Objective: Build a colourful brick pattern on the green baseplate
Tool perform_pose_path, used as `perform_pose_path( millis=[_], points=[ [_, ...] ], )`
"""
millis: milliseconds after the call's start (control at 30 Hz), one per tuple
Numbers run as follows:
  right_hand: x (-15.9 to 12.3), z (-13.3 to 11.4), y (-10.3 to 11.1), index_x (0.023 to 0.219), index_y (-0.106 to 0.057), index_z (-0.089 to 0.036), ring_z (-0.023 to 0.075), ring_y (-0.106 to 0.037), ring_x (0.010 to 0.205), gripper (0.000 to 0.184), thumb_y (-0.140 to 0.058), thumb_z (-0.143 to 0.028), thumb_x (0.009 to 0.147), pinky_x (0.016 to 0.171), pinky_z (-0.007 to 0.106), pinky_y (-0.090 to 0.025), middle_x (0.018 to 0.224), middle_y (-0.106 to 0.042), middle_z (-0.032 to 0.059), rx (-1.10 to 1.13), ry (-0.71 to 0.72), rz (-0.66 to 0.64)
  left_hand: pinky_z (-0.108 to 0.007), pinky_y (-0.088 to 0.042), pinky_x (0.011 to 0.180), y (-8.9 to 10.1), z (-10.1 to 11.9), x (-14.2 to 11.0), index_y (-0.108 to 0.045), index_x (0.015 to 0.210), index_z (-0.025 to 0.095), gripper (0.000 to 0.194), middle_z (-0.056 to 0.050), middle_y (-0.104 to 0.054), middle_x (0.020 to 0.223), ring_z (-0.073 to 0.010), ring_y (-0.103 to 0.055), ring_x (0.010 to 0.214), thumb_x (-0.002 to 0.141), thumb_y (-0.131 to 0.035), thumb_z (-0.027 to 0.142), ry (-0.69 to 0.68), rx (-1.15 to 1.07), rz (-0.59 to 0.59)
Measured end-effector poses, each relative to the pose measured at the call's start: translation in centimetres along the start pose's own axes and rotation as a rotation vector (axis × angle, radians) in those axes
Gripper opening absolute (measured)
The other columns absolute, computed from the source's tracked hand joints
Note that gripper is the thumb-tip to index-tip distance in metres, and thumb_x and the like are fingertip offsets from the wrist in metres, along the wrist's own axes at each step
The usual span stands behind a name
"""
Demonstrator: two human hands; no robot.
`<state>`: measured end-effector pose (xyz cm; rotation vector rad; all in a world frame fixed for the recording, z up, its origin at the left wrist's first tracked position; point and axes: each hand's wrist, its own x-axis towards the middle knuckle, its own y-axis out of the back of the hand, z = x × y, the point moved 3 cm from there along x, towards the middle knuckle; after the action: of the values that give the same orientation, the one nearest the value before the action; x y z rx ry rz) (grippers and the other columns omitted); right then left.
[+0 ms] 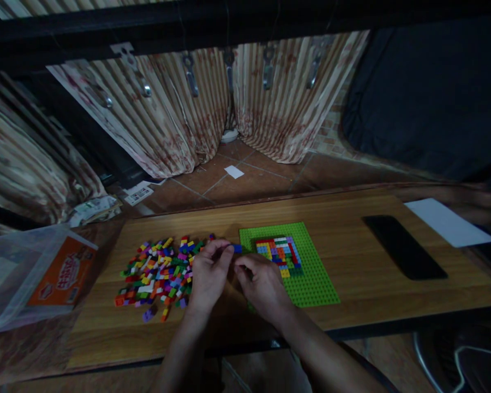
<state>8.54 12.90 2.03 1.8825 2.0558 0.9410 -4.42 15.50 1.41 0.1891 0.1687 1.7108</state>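
Note:
My left hand [211, 268] is closed in a pinch at the middle of the table, with a small blue toy brick [238, 249] showing at its fingertips. Close beside it, my right hand [262, 281] has its thumb and forefinger drawn together; whatever it may hold is hidden. Under and past my right hand lies a green studded baseplate [317, 284]. A patch of multicoloured bricks [279, 251] is built on it, partly covered by my hand. To the left of my hands spreads a loose pile of coloured bricks [159, 273].
A black flat slab [405, 248] and a white sheet [448, 221] lie on the right of the wooden table [352, 218]. Left of the table stands a clear plastic bin [20, 273] with an orange label. Striped curtains [180, 109] hang beyond the table.

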Motion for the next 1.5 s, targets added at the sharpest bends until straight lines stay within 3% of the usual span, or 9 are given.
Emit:
perform_pose_path(
  millis=[533,1500],
  points=[
    [0.13,-0.04,0.04,0.079,-0.066,-0.022,0.0151,-0.061,0.080,0.016,-0.054,-0.012,0.085,0.076,0.026,-0.043,0.083,-0.069,0.0009,-0.007,0.009,-0.009,-0.024,-0.048,0.065,-0.21,0.08,-0.12,-0.067,0.087,0.016,0.020,-0.003,-0.069,0.084,-0.0152,-0.062,0.074,0.077,-0.064,0.033,0.030,-0.033,-0.014],
    [0.13,0.20,-0.07,0.080,-0.065,-0.022,0.0154,-0.060,0.078,0.016,-0.054,-0.012,0.085,0.074,0.026,-0.043,0.080,-0.068,0.0007,-0.015,0.027,-0.017,-0.025,-0.050,0.066,-0.32,-0.29,-0.06,-0.067,0.089,0.016,0.021,-0.003,-0.069,0.081,-0.0158,-0.063,0.075,0.077,-0.064,0.033,0.023,-0.024,-0.018]
  ],
)
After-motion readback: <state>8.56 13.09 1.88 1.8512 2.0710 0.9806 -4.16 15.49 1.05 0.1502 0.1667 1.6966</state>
